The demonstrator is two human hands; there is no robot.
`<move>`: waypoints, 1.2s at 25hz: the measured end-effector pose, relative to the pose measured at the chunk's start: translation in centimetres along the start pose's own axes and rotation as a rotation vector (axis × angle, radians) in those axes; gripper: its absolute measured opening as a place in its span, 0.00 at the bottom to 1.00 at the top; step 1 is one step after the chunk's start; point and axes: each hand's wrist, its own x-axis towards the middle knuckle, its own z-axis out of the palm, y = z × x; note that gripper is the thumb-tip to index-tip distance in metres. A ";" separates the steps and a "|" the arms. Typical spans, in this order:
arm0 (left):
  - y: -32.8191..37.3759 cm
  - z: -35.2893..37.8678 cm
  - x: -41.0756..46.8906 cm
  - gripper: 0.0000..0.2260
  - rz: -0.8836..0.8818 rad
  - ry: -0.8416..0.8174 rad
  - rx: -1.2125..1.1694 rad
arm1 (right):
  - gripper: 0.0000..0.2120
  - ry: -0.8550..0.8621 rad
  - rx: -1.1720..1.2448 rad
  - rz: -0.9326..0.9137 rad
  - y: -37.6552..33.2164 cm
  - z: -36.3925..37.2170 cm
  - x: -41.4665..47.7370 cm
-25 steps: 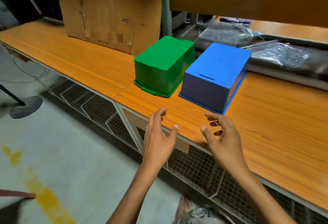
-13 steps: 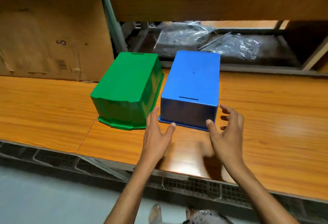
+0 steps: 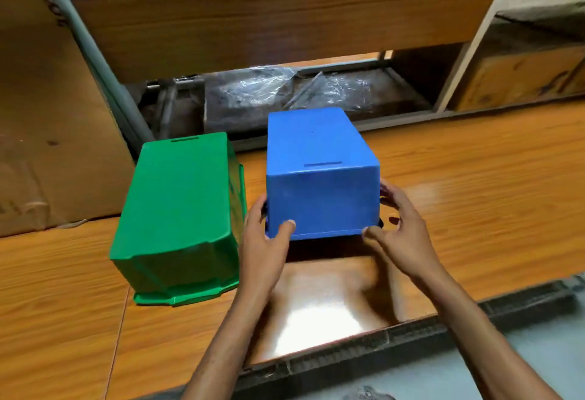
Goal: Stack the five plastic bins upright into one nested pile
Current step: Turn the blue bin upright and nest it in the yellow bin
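Barely started, by the look: two of five in view, both mouth-down, nothing nested. Green bin (image 3: 177, 209) flat on the glossy tabletop (image 3: 474, 209); blue bin (image 3: 319, 178) just right of it, near end gripped by left hand (image 3: 262, 251) and right hand (image 3: 402, 235), fingers (image 3: 286, 227) curled round its lower corners. Cardboard (image 3: 47, 114) left of the green bin, plastic-wrapped bundle (image 3: 269, 92) behind.

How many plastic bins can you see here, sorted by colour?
green bin: 1
blue bin: 1
Total: 2 bins in view, both upside down.
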 end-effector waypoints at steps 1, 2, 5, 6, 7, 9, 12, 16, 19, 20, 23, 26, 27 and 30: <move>1.7 -0.4 0.7 0.26 0.063 0.019 -0.066 | 0.44 0.000 0.028 -0.055 -1.2 -1.3 0.4; 3.3 -0.8 1.5 0.25 0.123 0.027 -0.121 | 0.46 -0.004 0.061 -0.113 -2.6 -2.4 0.8; 8.5 -1.4 3.0 0.23 0.271 -0.048 -0.211 | 0.42 0.112 0.060 -0.290 -6.1 -5.0 2.4; 10.1 -1.3 3.2 0.23 0.310 -0.080 -0.220 | 0.39 0.197 0.025 -0.341 -7.2 -5.5 2.8; 11.1 -1.2 3.5 0.24 0.331 -0.103 -0.233 | 0.36 0.276 -0.004 -0.386 -8.0 -5.9 3.2; 12.5 -0.5 4.2 0.28 0.351 -0.135 -0.274 | 0.32 0.411 -0.042 -0.441 -9.3 -7.0 3.9; 13.9 0.3 5.1 0.32 0.380 -0.155 -0.332 | 0.22 0.586 0.035 -0.393 -10.2 -8.0 4.9; 14.5 1.3 4.3 0.24 0.495 -0.215 -0.159 | 0.15 0.693 0.231 -0.238 -9.5 -9.2 6.3; 12.5 1.8 2.0 0.27 0.560 -0.236 0.036 | 0.13 0.748 0.369 -0.123 -7.4 -10.9 7.7; 11.9 2.2 1.3 0.29 0.587 -0.273 0.076 | 0.12 0.756 0.409 -0.073 -6.6 -11.5 8.1; 11.1 4.6 0.4 0.31 0.720 -0.323 0.215 | 0.03 0.719 0.513 0.068 -4.3 -12.3 8.6; 11.8 6.9 0.7 0.29 0.761 -0.223 0.252 | 0.08 0.568 0.526 0.118 -3.7 -12.4 8.1; 12.1 7.4 1.2 0.28 0.738 -0.172 0.216 | 0.09 0.459 0.543 0.117 -3.7 -12.3 7.6; 12.7 7.3 3.1 0.25 0.650 -0.106 0.065 | 0.16 0.092 0.569 0.199 -3.5 -11.9 4.7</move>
